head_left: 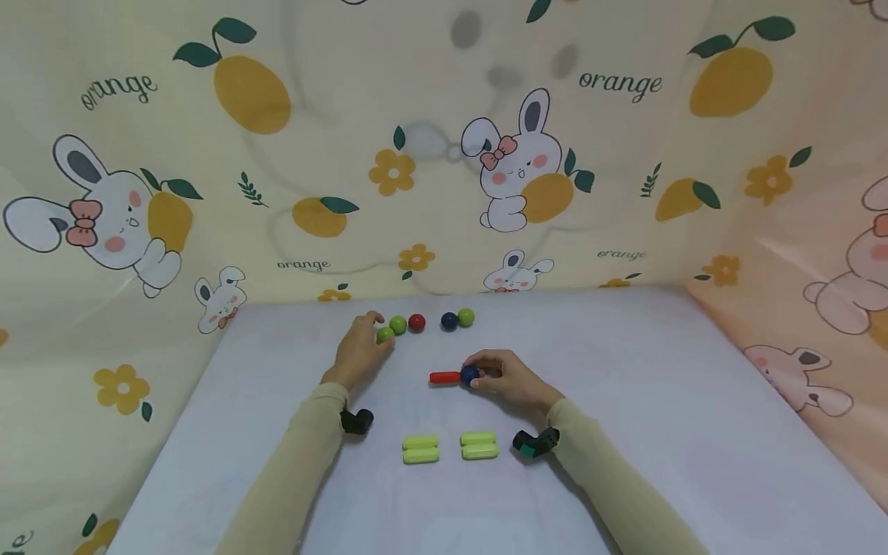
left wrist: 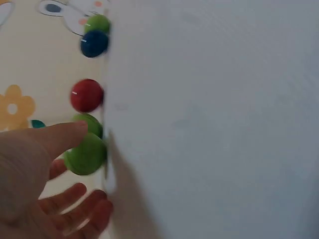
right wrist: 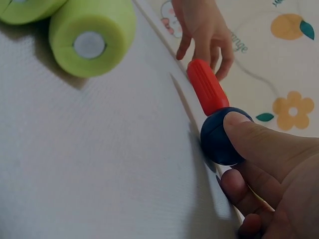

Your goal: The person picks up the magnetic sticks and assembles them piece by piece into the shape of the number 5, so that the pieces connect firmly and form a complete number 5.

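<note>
My right hand (head_left: pixel 512 379) pinches a dark blue ball (right wrist: pixel 219 139) between thumb and fingers. From that ball a red ribbed stick (head_left: pixel 445 378) points left, its end against the ball. At the back left, my left hand (head_left: pixel 359 353) is around a light green ball (left wrist: pixel 85 154), thumb on one side and fingers spread on the other. Whether the thumb touches this ball I cannot tell. A second green ball (head_left: pixel 398 324) sits right beside it, followed by a red ball (head_left: pixel 416 323).
Further right along the back stand another dark blue ball (head_left: pixel 449 321) and a green ball (head_left: pixel 466 317), close together. Two pairs of light green sticks (head_left: pixel 420 455) lie on the white table (head_left: pixel 624 370) nearer the front. A patterned cloth wall (head_left: pixel 444 231) rises behind the table.
</note>
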### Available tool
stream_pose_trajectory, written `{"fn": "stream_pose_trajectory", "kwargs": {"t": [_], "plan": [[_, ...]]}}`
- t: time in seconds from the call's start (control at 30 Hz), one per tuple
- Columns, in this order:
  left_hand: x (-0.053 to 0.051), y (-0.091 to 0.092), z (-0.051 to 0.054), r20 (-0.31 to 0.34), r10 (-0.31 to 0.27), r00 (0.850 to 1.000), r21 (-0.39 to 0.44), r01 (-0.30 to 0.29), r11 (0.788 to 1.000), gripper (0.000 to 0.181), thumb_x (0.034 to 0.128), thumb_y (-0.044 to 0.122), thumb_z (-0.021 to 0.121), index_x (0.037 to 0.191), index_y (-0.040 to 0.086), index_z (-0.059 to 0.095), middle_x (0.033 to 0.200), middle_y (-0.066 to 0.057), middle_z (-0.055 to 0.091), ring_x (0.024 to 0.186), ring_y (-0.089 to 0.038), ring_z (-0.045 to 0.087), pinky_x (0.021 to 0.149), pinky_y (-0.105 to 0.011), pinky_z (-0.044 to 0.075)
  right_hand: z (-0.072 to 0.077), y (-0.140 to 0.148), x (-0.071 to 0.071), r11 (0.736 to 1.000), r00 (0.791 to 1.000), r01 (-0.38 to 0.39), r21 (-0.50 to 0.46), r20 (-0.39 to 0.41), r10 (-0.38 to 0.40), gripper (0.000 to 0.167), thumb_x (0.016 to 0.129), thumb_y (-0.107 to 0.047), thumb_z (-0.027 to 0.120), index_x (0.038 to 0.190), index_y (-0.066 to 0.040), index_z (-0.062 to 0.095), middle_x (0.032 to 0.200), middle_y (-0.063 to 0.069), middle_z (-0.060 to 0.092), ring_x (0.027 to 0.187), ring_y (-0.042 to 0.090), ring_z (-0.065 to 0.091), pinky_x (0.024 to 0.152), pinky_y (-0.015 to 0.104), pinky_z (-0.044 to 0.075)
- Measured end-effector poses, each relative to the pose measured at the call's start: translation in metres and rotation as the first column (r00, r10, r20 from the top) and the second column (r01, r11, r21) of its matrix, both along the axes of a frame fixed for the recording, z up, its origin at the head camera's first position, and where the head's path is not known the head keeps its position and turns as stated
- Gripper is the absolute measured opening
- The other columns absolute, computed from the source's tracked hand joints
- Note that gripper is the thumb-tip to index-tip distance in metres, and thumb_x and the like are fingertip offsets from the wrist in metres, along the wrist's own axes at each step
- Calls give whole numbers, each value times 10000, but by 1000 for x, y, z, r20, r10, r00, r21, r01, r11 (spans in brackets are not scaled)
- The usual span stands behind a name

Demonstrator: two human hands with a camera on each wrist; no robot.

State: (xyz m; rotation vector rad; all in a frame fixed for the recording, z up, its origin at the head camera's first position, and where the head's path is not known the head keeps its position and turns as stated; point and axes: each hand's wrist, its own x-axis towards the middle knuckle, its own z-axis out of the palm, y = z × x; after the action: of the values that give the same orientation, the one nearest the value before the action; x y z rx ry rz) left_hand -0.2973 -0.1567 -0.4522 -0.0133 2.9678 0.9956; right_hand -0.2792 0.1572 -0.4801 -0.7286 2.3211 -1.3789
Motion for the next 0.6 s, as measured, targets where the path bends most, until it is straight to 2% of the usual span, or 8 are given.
{"fn": "stream_pose_trajectory", "kwargs": {"t": [0.13, 0.27, 0.4, 0.6], "plan": [[0, -5, -6, -28, -18, 999, -5, 18, 1000, 405, 951, 189, 666, 1322, 79, 547, 1303, -175, 614, 1130, -314, 599, 979, -486, 497, 1, -2, 0, 1000, 1000, 11, 2, 11, -11, 364, 948, -104, 697, 1307, -75, 642, 1342, 131, 625, 1173, 232, 607, 1090, 434, 485], [4, -10, -7, -29, -29, 999, 78, 31, 996, 379, 952, 163, 654, 1307, 61, 565, 1280, -176, 638, 1144, -323, 609, 989, -488, 501, 1, -1, -1, 1000, 1000, 14, 12, 16, -14, 361, 955, -110, 690, 1311, -74, 639, 1333, 134, 629, 1176, 240, 601, 1100, 475, 470], [12, -15, -9, -34, -38, 999, 110, 42, 993, 376, 955, 150, 650, 1304, 39, 567, 1274, -191, 639, 1097, -303, 622, 956, -466, 508, -1, -1, -2, 1000, 1000, 11, 8, 21, -11, 362, 953, -109, 692, 1310, -71, 639, 1328, 136, 633, 1159, 238, 600, 1093, 474, 464], [28, -16, 3, -29, -33, 999, 49, 34, 998, 398, 954, 204, 664, 1326, 93, 575, 1292, -149, 650, 1032, -261, 636, 861, -433, 511, -5, -2, -1, 1000, 1000, 25, 2, 15, -25, 361, 952, -111, 697, 1308, -80, 644, 1325, 128, 635, 1150, 235, 593, 1101, 487, 462]]}}
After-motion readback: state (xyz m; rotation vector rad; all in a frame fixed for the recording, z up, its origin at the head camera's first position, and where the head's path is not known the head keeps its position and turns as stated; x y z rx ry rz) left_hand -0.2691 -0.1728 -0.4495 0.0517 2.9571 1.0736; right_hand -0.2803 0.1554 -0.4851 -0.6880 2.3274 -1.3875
